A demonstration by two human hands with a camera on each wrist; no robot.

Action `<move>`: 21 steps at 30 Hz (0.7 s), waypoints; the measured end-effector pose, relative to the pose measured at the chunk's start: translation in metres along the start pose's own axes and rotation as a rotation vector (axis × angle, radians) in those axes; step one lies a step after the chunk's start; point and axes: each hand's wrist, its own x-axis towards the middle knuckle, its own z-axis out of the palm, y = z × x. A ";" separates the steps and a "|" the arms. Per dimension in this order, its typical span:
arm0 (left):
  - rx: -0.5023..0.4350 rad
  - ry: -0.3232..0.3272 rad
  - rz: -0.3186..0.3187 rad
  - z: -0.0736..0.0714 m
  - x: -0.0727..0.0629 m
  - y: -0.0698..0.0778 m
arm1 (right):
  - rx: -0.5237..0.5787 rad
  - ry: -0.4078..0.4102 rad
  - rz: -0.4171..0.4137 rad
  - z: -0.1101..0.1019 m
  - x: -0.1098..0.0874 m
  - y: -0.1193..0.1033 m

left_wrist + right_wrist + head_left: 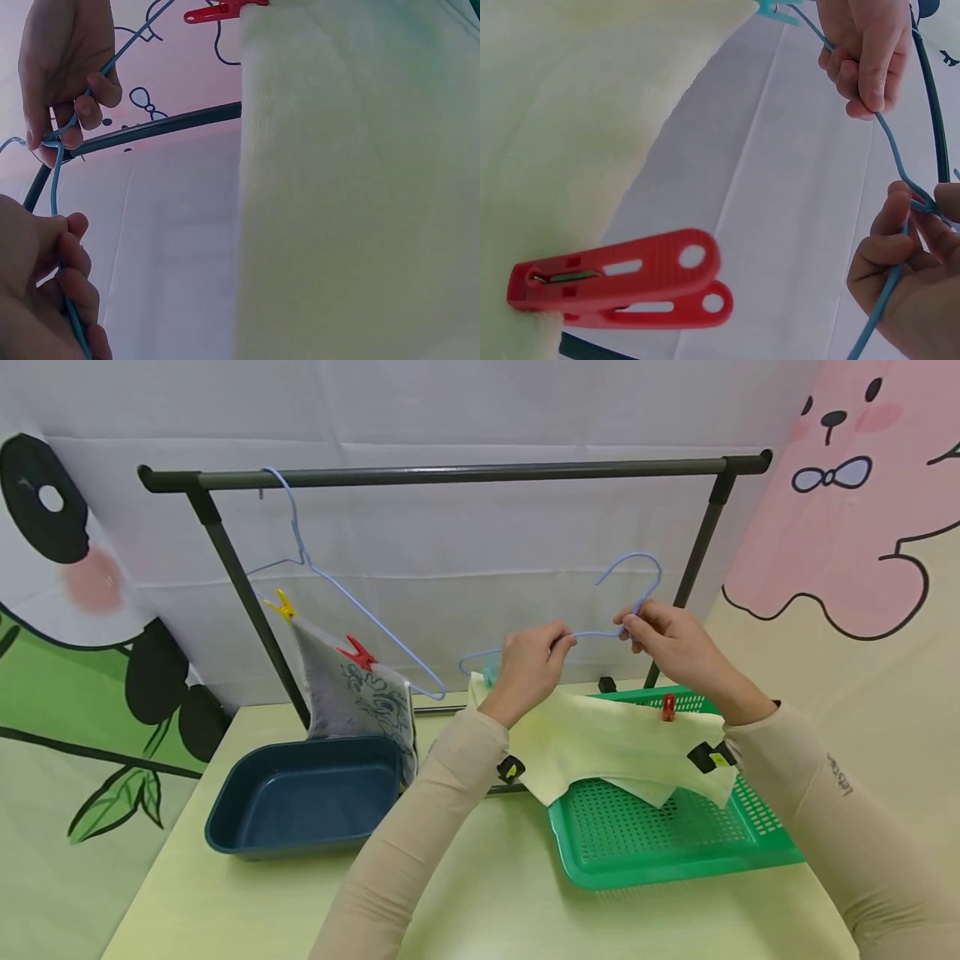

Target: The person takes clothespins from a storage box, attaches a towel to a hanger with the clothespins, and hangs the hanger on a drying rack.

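Note:
A thin blue wire hanger [597,634] is held up in front of the rack by both hands. My left hand [531,664] grips its shoulder wire left of the neck. My right hand [678,643] pinches the wire at the base of the upright hook [658,572]. A pale yellow cloth [600,743] hangs beneath the hands, its lower part overlapping the green basket. One corner carries a light-blue clothespin [491,668], partly behind the left hand. A red clothespin [622,281] clamps the cloth's other end, below the right hand.
A dark rack's top bar [465,472] bears another blue hanger [367,618] at left. From it hangs a grey cloth [345,693] with yellow [282,607] and red [360,653] clothespins. A navy basin [300,793] and a green perforated basket [645,860] stand on the table [480,893].

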 end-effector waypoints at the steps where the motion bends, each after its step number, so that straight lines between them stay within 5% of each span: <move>1: -0.009 0.010 -0.004 -0.001 0.001 0.001 | -0.014 0.012 -0.009 0.000 0.000 0.001; 10: -0.041 0.128 -0.066 -0.006 0.010 0.003 | -0.155 0.126 -0.071 -0.004 -0.008 0.010; 21: -0.038 0.175 -0.117 -0.015 0.024 0.009 | -0.186 0.206 -0.092 -0.009 -0.013 0.014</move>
